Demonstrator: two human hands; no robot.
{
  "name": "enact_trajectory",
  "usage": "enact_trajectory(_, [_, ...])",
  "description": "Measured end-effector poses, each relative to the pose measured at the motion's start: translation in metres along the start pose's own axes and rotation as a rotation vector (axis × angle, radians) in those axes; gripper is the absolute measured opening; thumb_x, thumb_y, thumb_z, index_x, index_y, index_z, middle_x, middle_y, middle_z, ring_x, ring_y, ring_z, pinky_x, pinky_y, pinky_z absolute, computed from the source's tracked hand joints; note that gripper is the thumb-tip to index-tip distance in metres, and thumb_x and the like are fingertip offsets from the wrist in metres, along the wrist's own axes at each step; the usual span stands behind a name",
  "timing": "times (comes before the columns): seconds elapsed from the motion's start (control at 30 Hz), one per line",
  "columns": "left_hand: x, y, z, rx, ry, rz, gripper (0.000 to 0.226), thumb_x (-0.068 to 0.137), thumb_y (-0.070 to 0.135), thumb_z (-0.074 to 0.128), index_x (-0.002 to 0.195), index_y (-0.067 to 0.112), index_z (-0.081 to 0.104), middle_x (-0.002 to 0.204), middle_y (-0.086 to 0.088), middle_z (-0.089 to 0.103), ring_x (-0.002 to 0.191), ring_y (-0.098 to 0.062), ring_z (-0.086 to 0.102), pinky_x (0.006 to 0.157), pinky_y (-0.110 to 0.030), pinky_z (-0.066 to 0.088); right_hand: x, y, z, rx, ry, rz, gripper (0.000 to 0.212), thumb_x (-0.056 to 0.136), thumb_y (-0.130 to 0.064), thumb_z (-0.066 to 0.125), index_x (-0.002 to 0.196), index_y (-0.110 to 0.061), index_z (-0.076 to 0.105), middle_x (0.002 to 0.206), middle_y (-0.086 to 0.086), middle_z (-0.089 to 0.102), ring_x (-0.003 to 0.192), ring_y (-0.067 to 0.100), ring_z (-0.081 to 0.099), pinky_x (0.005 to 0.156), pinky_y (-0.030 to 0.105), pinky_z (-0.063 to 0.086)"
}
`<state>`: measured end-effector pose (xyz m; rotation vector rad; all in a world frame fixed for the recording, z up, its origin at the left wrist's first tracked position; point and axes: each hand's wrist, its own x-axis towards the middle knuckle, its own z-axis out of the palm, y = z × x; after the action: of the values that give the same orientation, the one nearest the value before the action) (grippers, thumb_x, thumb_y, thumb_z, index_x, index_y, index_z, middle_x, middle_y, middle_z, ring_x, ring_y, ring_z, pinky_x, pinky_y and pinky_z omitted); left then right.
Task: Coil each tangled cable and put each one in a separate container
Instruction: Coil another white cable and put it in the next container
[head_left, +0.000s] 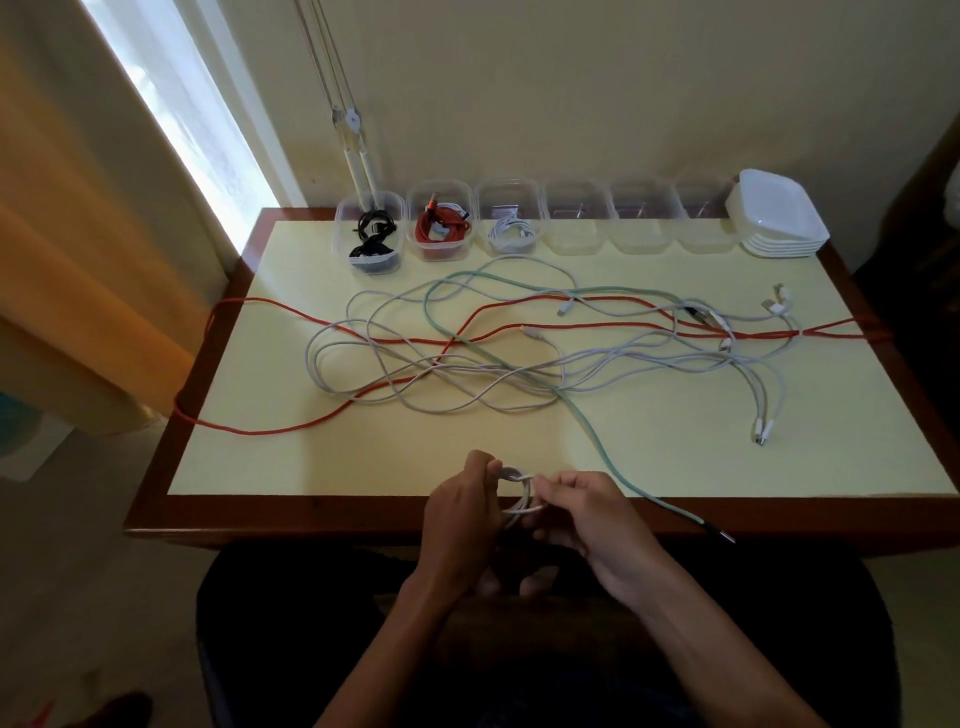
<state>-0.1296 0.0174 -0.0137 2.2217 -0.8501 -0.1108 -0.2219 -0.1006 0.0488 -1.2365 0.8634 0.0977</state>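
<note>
Gripping a white coil (517, 493) at the desk's (291, 457) near edge, the left hand (460, 512) curled round its loops while the right hand (582, 512) pinched its end. Behind them lay a tangle (467, 358) of white, red and green cables. Three tubs (439, 223) at the back held coiled cables; three more (641, 223) stood beside them.

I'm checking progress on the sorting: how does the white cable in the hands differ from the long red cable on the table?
The white cable is wound into a small coil; the long red cable lies uncoiled, tangled with other cables. The left hand and right hand both grip the white cable at the near edge of the table; nothing holds the red one. The red cable droops over both table sides. Neither is in a container.
</note>
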Motion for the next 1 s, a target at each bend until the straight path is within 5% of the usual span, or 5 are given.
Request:
enact_trajectory(0.13, [-0.003,-0.015,-0.003,-0.009,-0.076,0.122,0.041,0.100,0.040,0.026,0.085,0.012,0.052,0.069,-0.004,0.059,0.059,-0.025,0.052,0.052,-0.037,0.040,0.007,-0.008,-0.019,0.165,-0.185,0.162,0.024,0.095,-0.010,0.056,0.071,-0.005,0.057,0.054,0.004,0.048,0.041,0.013,0.044,0.041,0.020,0.037])
enact_trajectory(0.3, [-0.003,-0.019,-0.011,-0.047,-0.091,0.176,0.044,0.100,0.042,0.026,0.088,0.010,0.054,0.068,-0.004,0.063,0.057,-0.025,0.057,0.050,-0.035,0.041,0.014,-0.003,-0.033,0.093,-0.291,0.139,0.012,0.089,-0.011,0.062,0.086,-0.001,0.068,0.047,0.000,0.033,0.033,0.006,0.025,0.035,0.016,0.017])
enact_trajectory(0.47, [0.001,-0.008,-0.012,-0.280,-0.057,-0.038,0.040,0.099,0.032,0.035,0.073,0.007,0.051,0.060,0.000,0.051,0.054,-0.014,0.045,0.055,-0.035,0.033,0.015,0.001,-0.023,-0.614,0.084,-0.423,0.012,0.087,-0.017,0.073,0.077,-0.018,0.066,0.060,-0.005,0.062,0.051,0.003,0.051,0.056,0.018,0.040])
enact_trajectory(0.6, [0.004,0.006,-0.010,-0.493,-0.122,-0.187,0.042,0.103,0.029,0.034,0.075,0.006,0.053,0.058,0.003,0.043,0.051,-0.008,0.036,0.051,-0.032,0.030,0.018,0.012,-0.014,-0.633,0.233,-0.721,0.016,0.083,-0.010,0.075,0.071,-0.015,0.067,0.069,-0.010,0.061,0.065,0.005,0.055,0.057,0.014,0.040])
enact_trajectory(1.0, [0.001,0.015,0.005,-0.034,-0.039,-0.114,0.037,0.095,0.045,0.027,0.091,0.015,0.048,0.077,-0.009,0.068,0.060,-0.029,0.062,0.050,-0.047,0.049,0.008,0.004,-0.005,0.373,-0.003,0.028,0.024,0.095,-0.007,0.059,0.118,-0.010,0.059,0.101,0.020,0.074,0.097,0.032,0.071,0.084,0.045,0.057])
